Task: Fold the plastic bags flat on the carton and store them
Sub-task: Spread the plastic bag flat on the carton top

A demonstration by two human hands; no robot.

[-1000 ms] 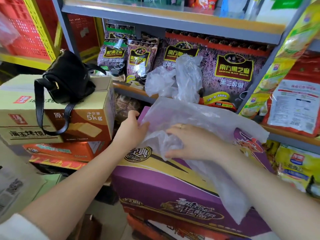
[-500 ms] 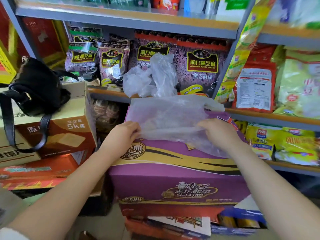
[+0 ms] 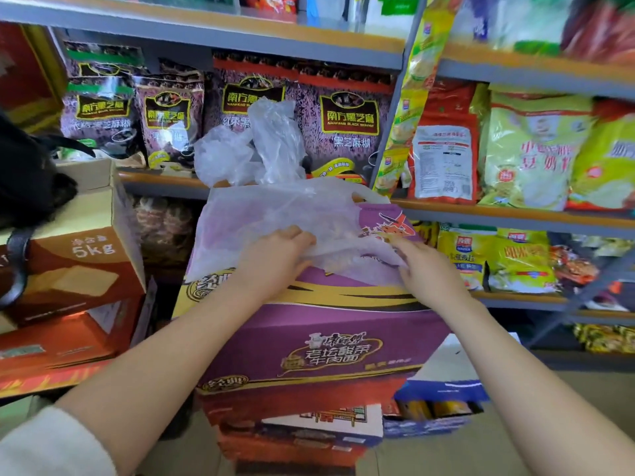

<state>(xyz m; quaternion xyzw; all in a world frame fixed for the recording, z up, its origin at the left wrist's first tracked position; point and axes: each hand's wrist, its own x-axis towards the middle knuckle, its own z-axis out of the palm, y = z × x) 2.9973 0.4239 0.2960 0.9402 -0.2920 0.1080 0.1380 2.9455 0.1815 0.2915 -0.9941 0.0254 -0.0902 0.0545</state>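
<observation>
At far left a black handbag [image 3: 24, 180] sits on a brown box [image 3: 79, 255]. My left hand [image 3: 275, 255] pinches the near edge of the clear bag [image 3: 275, 214], which lies spread on top of the purple carton [image 3: 309, 352]. Behind it, crumpled bags [image 3: 254, 149] stand on the shelf [image 3: 161, 178] against dark sesame packets [image 3: 347, 118]. My right hand [image 3: 426, 273] grips the bag's right side, fingers curled into the plastic.
</observation>
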